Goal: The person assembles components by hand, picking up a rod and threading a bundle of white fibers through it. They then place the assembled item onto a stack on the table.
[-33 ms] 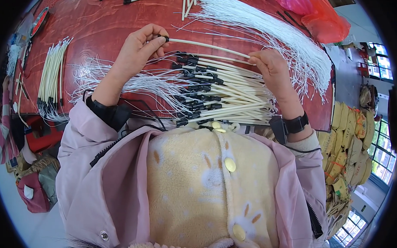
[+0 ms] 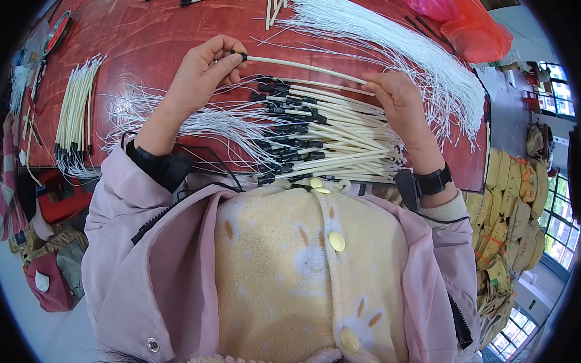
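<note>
A thin cream tube [image 2: 306, 66] with a black end is stretched between my hands above the table, bowed slightly. My left hand [image 2: 205, 72] pinches its black end between thumb and fingers. At the opposite end, the fingertips of my right hand [image 2: 398, 101] are closed on the tube. Just below lies a heap of similar cream tubes [image 2: 349, 131] with black ends pointing left. Thin white wires [image 2: 221, 126] fan out leftward from those ends, passing beneath my left wrist.
On the red table [image 2: 144, 33], a large bundle of white strands [image 2: 388, 40] lies at the far right, near a pink plastic bag [image 2: 477, 37]. A smaller tube bundle [image 2: 77, 109] sits at left. Stacked tan sacks [image 2: 505, 199] stand beyond the right edge.
</note>
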`<control>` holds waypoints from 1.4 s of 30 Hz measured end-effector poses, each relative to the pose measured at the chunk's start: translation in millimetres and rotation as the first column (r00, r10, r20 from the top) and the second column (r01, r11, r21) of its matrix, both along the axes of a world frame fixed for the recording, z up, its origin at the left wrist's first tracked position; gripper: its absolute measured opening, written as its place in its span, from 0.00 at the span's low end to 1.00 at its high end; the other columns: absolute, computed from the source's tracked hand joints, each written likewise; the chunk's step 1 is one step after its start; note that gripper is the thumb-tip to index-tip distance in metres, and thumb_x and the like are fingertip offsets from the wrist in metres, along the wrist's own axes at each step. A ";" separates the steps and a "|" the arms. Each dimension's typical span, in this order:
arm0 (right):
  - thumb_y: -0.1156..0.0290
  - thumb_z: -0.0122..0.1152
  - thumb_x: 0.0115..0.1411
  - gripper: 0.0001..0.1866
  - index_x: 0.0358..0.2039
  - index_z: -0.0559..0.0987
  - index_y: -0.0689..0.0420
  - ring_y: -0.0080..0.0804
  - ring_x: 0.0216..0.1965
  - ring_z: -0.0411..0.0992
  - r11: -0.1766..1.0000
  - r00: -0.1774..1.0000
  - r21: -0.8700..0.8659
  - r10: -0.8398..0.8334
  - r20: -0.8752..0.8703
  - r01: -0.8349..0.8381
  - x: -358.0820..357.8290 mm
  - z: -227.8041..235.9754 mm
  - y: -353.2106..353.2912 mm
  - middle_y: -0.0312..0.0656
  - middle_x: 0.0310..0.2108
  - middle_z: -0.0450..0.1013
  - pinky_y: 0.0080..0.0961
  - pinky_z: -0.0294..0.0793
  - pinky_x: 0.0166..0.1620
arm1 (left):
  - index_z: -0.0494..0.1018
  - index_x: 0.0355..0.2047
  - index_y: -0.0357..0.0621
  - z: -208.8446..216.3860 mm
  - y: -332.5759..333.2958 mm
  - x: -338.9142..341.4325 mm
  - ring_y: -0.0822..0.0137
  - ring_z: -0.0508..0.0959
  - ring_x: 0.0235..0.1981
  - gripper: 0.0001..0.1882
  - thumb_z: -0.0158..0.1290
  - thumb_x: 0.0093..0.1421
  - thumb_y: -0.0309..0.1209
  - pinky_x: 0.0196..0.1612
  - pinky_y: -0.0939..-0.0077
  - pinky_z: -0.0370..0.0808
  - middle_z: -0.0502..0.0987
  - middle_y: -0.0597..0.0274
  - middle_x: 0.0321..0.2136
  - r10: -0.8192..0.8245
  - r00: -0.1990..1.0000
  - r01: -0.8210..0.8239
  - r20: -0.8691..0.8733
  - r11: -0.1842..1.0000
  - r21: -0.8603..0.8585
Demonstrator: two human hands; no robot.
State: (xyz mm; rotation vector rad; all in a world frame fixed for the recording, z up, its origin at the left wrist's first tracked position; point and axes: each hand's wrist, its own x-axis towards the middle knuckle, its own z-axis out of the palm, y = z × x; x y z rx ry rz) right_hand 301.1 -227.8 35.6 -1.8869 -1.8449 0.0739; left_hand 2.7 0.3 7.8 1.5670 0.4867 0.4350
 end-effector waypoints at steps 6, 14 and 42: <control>0.74 0.69 0.56 0.15 0.46 0.82 0.59 0.36 0.37 0.76 0.994 0.953 -0.025 -0.112 -0.282 0.110 -9.6 0.7 -2.3 0.41 0.31 0.79 0.32 0.74 0.44 | 0.73 0.45 0.38 -3.6 -0.4 0.0 0.81 0.74 0.28 0.07 0.50 0.70 0.27 0.34 0.87 0.72 0.78 0.67 0.33 0.051 0.998 -0.049 0.033 0.997 -0.057; 0.75 0.70 0.55 0.10 0.38 0.83 0.59 0.34 0.32 0.74 0.997 0.997 0.049 -0.063 -0.046 0.066 -3.5 4.6 -3.6 0.39 0.27 0.77 0.29 0.71 0.39 | 0.74 0.46 0.39 -0.1 -4.0 -0.8 0.81 0.74 0.28 0.08 0.51 0.70 0.28 0.33 0.87 0.72 0.78 0.67 0.33 0.068 0.997 -0.065 0.038 0.995 -0.082; 0.72 0.61 0.64 0.06 0.37 0.81 0.60 0.32 0.31 0.75 0.999 1.000 0.040 -0.013 0.003 0.013 2.9 3.5 1.4 0.38 0.29 0.80 0.28 0.71 0.40 | 0.72 0.47 0.39 9.9 -4.0 -0.5 0.85 0.72 0.31 0.10 0.54 0.67 0.26 0.34 0.90 0.71 0.78 0.70 0.34 -0.001 0.999 0.009 -0.050 0.987 0.162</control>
